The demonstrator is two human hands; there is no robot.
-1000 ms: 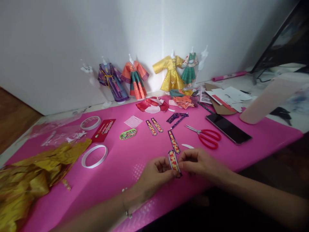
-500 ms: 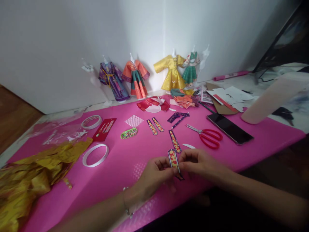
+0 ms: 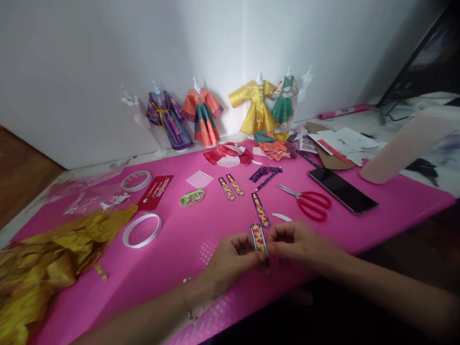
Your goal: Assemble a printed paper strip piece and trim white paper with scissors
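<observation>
Near the front edge of the pink table cover (image 3: 172, 268), my left hand (image 3: 235, 256) pinches a patterned strip (image 3: 258, 238), yellow and red with a dark border. My right hand (image 3: 296, 247) grips the strip's right edge between thumb and fingers. Just beyond the hands lies a similar strip (image 3: 260, 211), and two shorter ones (image 3: 230, 187) rest farther back. Red-handled scissors (image 3: 312, 203) lie to the right, blades apart. A white sliver (image 3: 281, 217) is beside my right hand.
At the right are a black phone (image 3: 341, 190) and a pale cylinder (image 3: 402, 148). Tape rolls (image 3: 143, 230) and gold fabric (image 3: 61, 258) lie left. Small dressed forms (image 3: 203, 115) stand along the wall, with fabric scraps (image 3: 273, 146) before them.
The lower end of the held strip has turned and now shows less beneath my fingers. Both hands have stayed in nearly the same place.
</observation>
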